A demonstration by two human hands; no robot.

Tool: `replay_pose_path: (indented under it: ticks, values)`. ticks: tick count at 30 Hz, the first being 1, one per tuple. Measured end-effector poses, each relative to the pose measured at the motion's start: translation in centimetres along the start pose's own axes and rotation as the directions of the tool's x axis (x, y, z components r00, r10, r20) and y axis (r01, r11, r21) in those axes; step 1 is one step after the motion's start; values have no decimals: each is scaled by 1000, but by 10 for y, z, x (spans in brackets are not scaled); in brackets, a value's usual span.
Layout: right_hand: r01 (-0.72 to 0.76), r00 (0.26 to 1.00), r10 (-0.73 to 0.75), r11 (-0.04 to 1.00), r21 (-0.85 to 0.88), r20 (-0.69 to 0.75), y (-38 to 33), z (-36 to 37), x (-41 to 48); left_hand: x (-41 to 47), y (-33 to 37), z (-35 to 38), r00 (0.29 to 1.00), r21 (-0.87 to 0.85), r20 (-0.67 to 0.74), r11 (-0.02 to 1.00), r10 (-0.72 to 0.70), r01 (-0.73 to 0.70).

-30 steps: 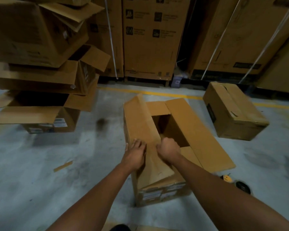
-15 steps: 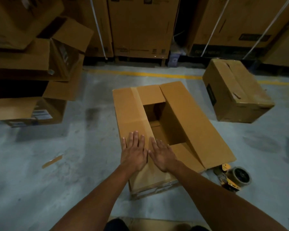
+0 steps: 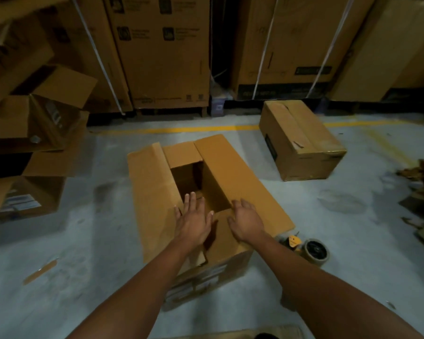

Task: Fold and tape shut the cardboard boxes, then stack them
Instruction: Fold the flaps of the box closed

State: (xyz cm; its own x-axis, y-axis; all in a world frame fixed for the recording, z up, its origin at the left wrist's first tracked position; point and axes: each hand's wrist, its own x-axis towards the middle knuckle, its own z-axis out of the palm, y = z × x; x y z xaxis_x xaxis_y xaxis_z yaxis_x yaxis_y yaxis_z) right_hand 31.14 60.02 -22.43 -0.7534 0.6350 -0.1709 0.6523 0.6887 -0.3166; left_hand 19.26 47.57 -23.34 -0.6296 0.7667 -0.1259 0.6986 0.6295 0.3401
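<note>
Open brown cardboard box [image 3: 149, 192] sits on the grey concrete floor [image 3: 96, 241], dead centre, label end toward the person.

- Left hand [image 3: 194, 223]: flat, fingers [image 3: 190, 201] straight and together. It lies on the inner edge of the box's left long flap, fingertips at the lip of the opening. Grips nothing.
- Right hand [image 3: 246, 223]: fingers [image 3: 240, 204] loosely spread, slightly bent. It rests on the near short flap where that meets the right long flap. Holds nothing.
- Flaps: left long flap lies down flat and the far short flap is folded in. The right long flap is splayed out and away to the right. The near short flap is down under both hands.
- The rectangular gap in the middle is uncovered. Inside is dark, can't tell contents.

Around the box:
- Tape dispenser with yellow body and dark roll [image 3: 313, 250] on the floor just right of the near corner, under the splayed flap's edge.
- Closed brown carton [image 3: 301, 143] far right, well apart.
- Pile of open-flapped brown boxes [image 3: 34, 123] to the left.
- Tall strapped cartons [image 3: 167, 57] behind, past a yellow floor line [image 3: 171, 129].
- Loose brown strip [image 3: 39, 272] on the floor near left.
</note>
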Motion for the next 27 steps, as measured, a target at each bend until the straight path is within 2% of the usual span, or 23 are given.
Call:
replay_pose_path:
  ticks: [4, 8, 10, 13, 17, 21, 24, 27]
  values:
    - [-105, 994, 105, 994, 6, 15, 35, -16, 1, 13, 34, 12, 999, -18, 29, 999, 39, -38]
    - [-248, 965, 250, 968, -28, 76, 66, -21, 9, 31, 60, 37, 978, -113, 180, 990, 109, -89]
    - [-327, 937, 323, 945, 5, 134, 79, -23, 13, 35, 68, 47, 960, -126, 262, 990, 99, -68]
    - [-379, 915, 365, 924, 57, 174, 89, -28, 17, 38, 74, 48, 961, -115, 268, 993, 65, -36]
    - [-384, 923, 385, 919, 88, 2, 90, -47, 24, 48, 72, 33, 966, -162, 254, 987, 36, 6]
    - [-239, 951, 266, 956, 170, -160, 78, -67, 28, 48, 59, 20, 972, -182, 232, 983, 40, 3]
    - [-166, 949, 198, 975, 146, -246, 59, -74, 20, 39, 45, 6, 984, -90, 165, 994, 71, -56]
    - [-146, 942, 177, 981, 125, -287, 30, -78, 9, 24, 27, -8, 982, 60, 170, 994, 79, -90]
